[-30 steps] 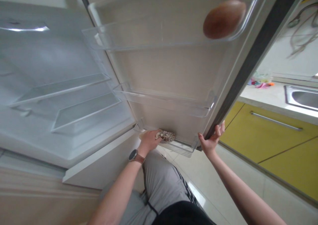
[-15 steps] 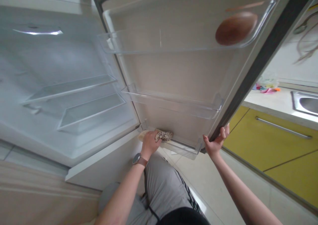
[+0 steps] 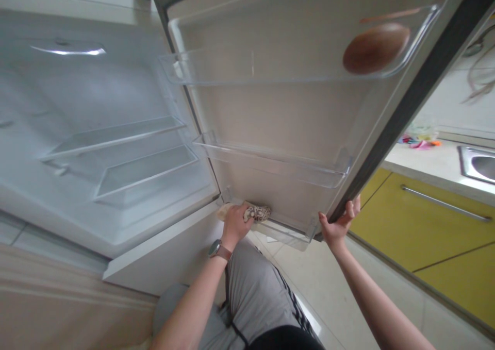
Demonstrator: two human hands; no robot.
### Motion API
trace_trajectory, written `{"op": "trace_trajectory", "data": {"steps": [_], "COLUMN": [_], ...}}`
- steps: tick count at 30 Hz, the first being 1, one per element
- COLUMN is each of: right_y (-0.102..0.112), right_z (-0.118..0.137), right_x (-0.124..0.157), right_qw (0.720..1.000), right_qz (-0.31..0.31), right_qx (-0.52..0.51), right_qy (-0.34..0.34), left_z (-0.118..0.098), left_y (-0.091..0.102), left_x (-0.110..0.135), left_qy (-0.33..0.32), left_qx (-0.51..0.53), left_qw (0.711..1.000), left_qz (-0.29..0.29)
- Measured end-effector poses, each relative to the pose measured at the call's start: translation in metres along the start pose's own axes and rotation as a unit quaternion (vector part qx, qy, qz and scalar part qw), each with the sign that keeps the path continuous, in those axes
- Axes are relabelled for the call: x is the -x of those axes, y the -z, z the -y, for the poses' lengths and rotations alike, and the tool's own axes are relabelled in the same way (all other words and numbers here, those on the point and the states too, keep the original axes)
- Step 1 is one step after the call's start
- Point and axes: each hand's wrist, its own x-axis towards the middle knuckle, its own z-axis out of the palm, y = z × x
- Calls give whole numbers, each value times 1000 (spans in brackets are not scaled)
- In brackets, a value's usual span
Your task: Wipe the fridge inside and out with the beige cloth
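My left hand (image 3: 234,222) is closed on a patterned brown and cream cloth (image 3: 258,214), pressing it into the lowest clear bin (image 3: 288,230) of the open fridge door (image 3: 294,113). A watch sits on that wrist. At the door's lower outer corner my right hand (image 3: 339,223) grips the door's dark edge, fingers wrapped round it. A brown egg-shaped object (image 3: 375,47) lies in the top door bin (image 3: 247,66).
The fridge interior (image 3: 96,133) at left has glass shelves (image 3: 116,136) with nothing on them. To the right are yellow cabinets (image 3: 433,226), a counter with a steel sink (image 3: 479,165) and small colourful items (image 3: 419,143). My grey-trousered knee (image 3: 255,288) is below, over a pale tiled floor.
The view has drifted so the door and both hands sit slightly further right. My left hand with the cloth shifted a little left along the bottom bin. The right hand keeps its hold.
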Motion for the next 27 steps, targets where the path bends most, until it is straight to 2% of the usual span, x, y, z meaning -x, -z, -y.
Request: {"op": "trace_trajectory", "data": {"steps": [8,12,16,22,27], "right_y": [0,-2,-3,-4,-3], "right_z": [1,-2,-6,-11,-9], "right_x": [-1,-2,-3,1,0], "right_qw": [1000,1000,1000,1000,1000], "right_qz": [-10,-9,-8,-6,-11], "right_qx": [-11,-4,-8,4,-1], "right_qy": [23,9,24,12,6], "left_z": [-8,-28,-55,-98,-106], "left_y": [2,3,2,-11,-20], "left_x": [-1,0,3,13,18], "left_qy": [4,3,-9,-80,-99], "left_qx": [-14,-43,-58,-33,-20], "left_qw": [1000,999,997,993,991], "left_qz": [-5,29,45,82,83]}}
